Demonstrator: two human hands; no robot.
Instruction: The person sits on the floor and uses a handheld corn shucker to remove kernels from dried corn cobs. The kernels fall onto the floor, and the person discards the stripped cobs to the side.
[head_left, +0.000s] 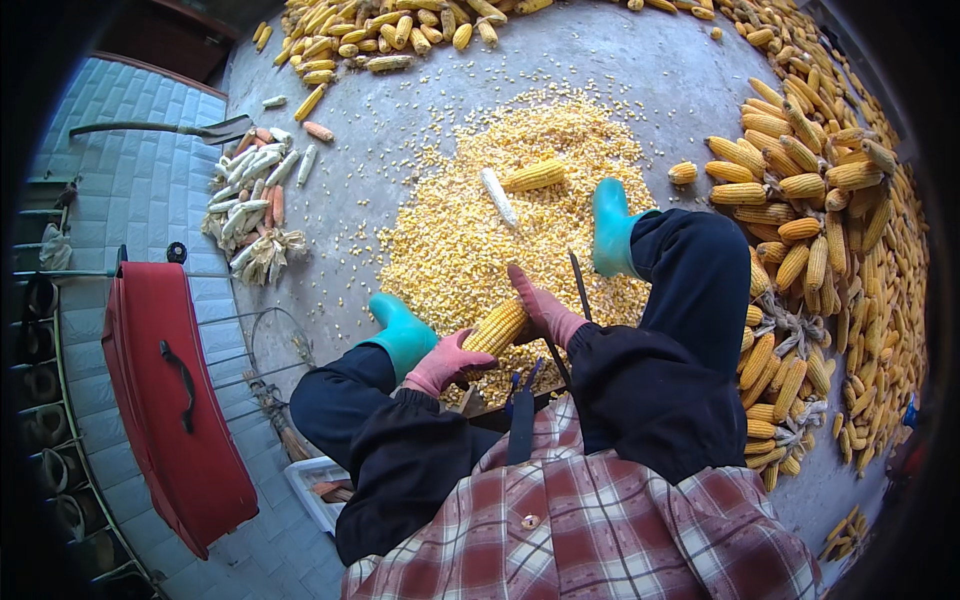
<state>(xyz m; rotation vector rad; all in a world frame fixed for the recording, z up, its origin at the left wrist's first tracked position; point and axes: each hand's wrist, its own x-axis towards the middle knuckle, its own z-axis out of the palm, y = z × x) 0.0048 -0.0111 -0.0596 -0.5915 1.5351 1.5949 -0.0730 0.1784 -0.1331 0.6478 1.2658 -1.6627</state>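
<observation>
My left hand (444, 363), in a pink work glove, grips the lower end of a yellow ear of corn (495, 328). At the ear's upper end is my right hand (546, 309), gloved alike, one digit raised off the ear and the darker palm side against it; its other fingers are largely hidden. Both hands are above a wide heap of loose corn kernels (442, 247) between my green rubber boots. A bare white cob (499, 196) and another full ear (534, 176) lie on the heap. A thin dark bar (580, 285) passes behind my right wrist.
Piled corn ears (810, 187) line the right side, and more ears (405, 30) lie at the far end. Stripped cobs (251, 187) are heaped at left near a shovel (225, 130). A red suitcase (176, 405), a broom (281, 420) and a white crate (304, 487) stand nearer.
</observation>
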